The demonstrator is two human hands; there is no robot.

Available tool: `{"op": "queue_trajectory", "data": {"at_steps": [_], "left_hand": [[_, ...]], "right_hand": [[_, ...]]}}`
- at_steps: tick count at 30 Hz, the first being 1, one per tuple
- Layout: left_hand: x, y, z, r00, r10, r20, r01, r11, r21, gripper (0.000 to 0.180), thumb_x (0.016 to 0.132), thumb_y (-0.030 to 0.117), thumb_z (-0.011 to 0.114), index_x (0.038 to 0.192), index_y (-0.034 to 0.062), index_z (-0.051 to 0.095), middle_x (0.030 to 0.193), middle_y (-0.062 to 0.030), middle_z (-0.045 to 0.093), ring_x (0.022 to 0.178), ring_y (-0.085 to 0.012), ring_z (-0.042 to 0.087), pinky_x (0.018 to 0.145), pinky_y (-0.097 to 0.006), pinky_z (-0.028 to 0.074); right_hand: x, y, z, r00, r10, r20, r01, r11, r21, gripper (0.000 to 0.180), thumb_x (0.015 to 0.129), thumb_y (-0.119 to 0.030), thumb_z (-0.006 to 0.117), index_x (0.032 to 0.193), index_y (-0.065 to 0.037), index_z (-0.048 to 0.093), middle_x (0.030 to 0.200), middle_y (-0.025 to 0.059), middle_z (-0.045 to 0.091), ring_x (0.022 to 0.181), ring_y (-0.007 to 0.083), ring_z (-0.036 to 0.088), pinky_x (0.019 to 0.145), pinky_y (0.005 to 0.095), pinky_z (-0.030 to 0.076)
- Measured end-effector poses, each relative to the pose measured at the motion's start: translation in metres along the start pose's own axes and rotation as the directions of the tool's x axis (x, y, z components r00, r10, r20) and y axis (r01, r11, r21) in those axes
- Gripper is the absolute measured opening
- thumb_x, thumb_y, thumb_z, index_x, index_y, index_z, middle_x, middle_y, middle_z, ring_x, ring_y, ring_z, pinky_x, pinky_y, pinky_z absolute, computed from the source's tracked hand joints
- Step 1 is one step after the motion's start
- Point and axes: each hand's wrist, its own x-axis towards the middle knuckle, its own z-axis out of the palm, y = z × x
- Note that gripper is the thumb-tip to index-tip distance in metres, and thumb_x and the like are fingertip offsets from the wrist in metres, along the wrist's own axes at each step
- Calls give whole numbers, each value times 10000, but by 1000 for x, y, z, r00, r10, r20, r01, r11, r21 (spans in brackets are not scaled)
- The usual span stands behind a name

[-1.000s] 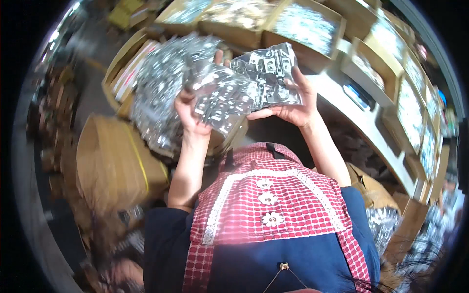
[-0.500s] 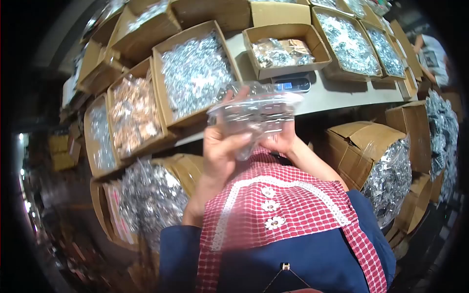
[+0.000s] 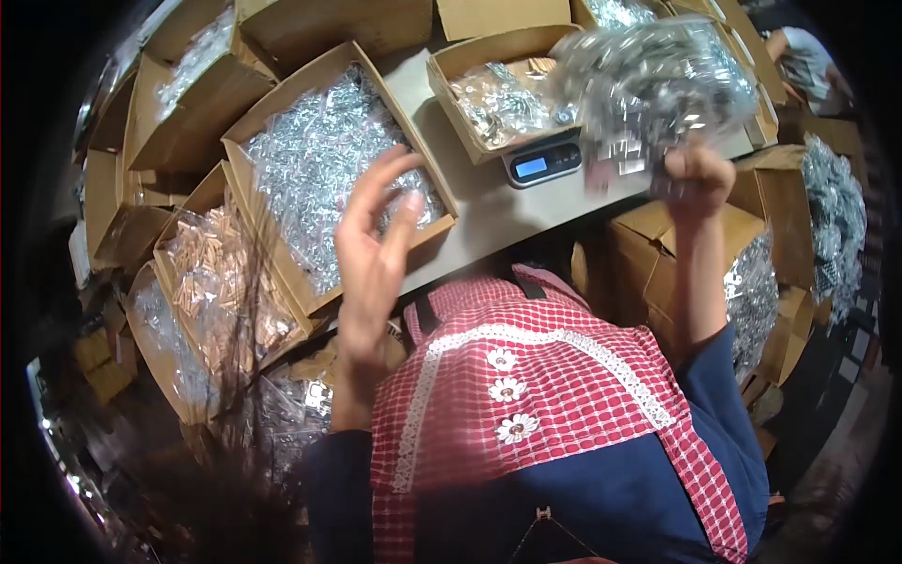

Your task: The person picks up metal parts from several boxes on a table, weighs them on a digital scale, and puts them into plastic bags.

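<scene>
My left hand (image 3: 371, 240) is empty, its fingers apart and slightly curled. It hovers over the near right corner of a cardboard box (image 3: 434, 230) filled with small silvery metal parts (image 3: 319, 150). Off to the right, my right hand (image 3: 700, 179) is closed on a clear plastic bag (image 3: 648, 89) of shiny metal pieces. Motion smears the bag, so its contents are hard to make out. Between the hands lies a small digital scale (image 3: 545, 166) with a lit display. A smaller carton (image 3: 503, 141) with bagged parts sits on or just behind it.
On the left, another carton (image 3: 301, 329) holds copper-coloured parts (image 3: 225, 277). Open cartons (image 3: 334, 23) line the back of the pale table (image 3: 479, 226). A brown carton (image 3: 648, 258) with bagged metal parts stands at the right. Another person (image 3: 803, 70) is at the far right.
Both hands were together on the clear bag in front of my apron. The left has let go and moved left; the right has carried the bag up and right, past the scale.
</scene>
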Motion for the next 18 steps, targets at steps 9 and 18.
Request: {"op": "queue_trajectory", "data": {"at_steps": [9, 18], "left_hand": [[-9, -59, -21, 982, 125, -143, -74, 946, 315, 310, 846, 72, 603, 1156, 69, 603, 1322, -165, 493, 1238, -304, 467, 1003, -395, 406], [-19, -67, -16, 935, 313, -168, -173, 814, 555, 224, 864, 83, 572, 1075, 48, 638, 1231, -152, 564, 1161, -313, 526, 976, -405, 410]], "right_hand": [[72, 5, -27, 718, -279, 637, 551, -331, -766, 732, 642, -112, 639, 1348, -56, 454, 1357, 190, 480, 1299, 334, 405, 1087, 415, 311], [-28, 88, -145, 789, -581, -201, 187, 537, -822, 395, 803, 53, 480, 1187, 22, 564, 1137, 95, 625, 1010, 177, 603, 880, 300, 468]]}}
